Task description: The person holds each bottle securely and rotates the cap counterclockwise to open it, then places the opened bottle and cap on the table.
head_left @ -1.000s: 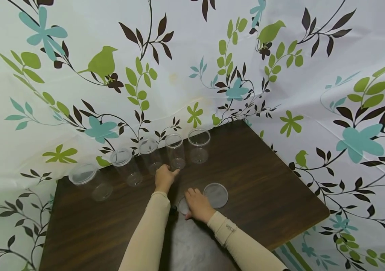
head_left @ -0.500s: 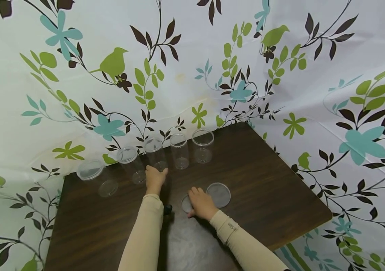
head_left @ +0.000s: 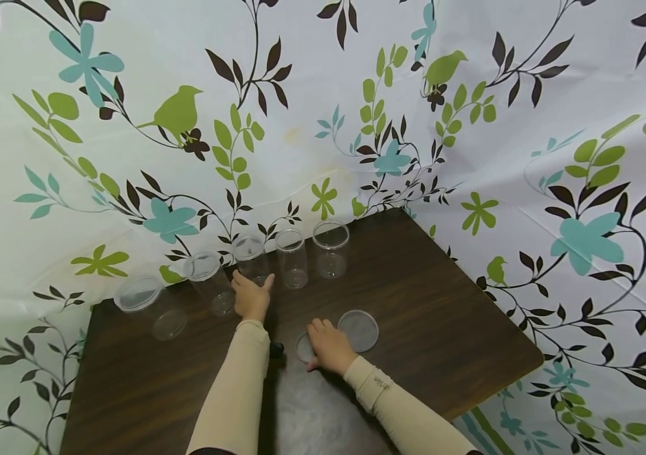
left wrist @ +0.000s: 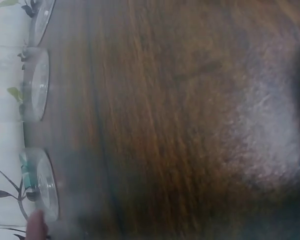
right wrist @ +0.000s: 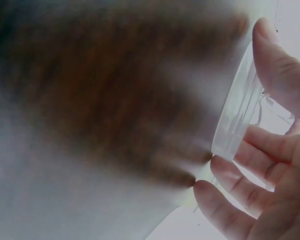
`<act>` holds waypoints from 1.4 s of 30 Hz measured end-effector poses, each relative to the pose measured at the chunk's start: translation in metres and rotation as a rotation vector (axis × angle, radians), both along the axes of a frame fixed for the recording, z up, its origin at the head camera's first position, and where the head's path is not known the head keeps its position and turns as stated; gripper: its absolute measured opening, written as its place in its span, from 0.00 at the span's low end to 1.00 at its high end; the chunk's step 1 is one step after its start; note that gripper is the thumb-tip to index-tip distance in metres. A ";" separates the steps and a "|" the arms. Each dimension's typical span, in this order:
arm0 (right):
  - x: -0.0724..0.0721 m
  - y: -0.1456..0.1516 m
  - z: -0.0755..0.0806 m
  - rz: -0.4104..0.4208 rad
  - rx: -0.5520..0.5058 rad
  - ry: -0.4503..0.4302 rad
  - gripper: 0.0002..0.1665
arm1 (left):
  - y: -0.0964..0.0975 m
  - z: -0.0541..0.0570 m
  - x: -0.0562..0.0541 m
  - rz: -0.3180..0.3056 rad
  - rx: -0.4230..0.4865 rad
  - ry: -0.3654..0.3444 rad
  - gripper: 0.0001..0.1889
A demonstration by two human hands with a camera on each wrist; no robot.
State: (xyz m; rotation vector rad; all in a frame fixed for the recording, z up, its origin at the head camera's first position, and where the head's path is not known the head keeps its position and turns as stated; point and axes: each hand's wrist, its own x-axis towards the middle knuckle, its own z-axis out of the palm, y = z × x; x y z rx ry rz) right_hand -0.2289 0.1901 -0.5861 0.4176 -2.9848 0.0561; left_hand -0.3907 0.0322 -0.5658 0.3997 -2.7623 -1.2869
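Note:
In the head view, my left hand [head_left: 251, 298] reaches toward a clear lidded plastic jar [head_left: 250, 249] in the middle of a row, thumb and fingers spread apart near its lower part. A fingertip [left wrist: 36, 227] shows close to a jar base [left wrist: 47, 187] in the left wrist view. My right hand [head_left: 331, 346] holds a small clear lid [head_left: 304, 347] at the tabletop. Seen from the right wrist, the thumb is at one side of this lid [right wrist: 232, 115] and the fingers at the other. A larger clear lid [head_left: 358, 330] lies flat just right of that hand.
Two lidded jars [head_left: 203, 268] [head_left: 139, 294] stand left of the middle one; a narrow jar [head_left: 292, 259] and a wider jar [head_left: 331, 249], both without lids, stand right. The row lines the back edge of the brown wood-grain table [head_left: 436, 316], against a patterned curtain [head_left: 294, 101].
My left hand has moved left from near the narrow jar to the middle jar, and its thumb and fingers have spread. The right hand stays at the small lid.

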 end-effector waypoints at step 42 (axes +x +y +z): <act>-0.017 -0.071 0.088 0.261 -1.186 -0.024 0.61 | -0.087 0.008 0.140 -0.078 -0.429 0.587 0.43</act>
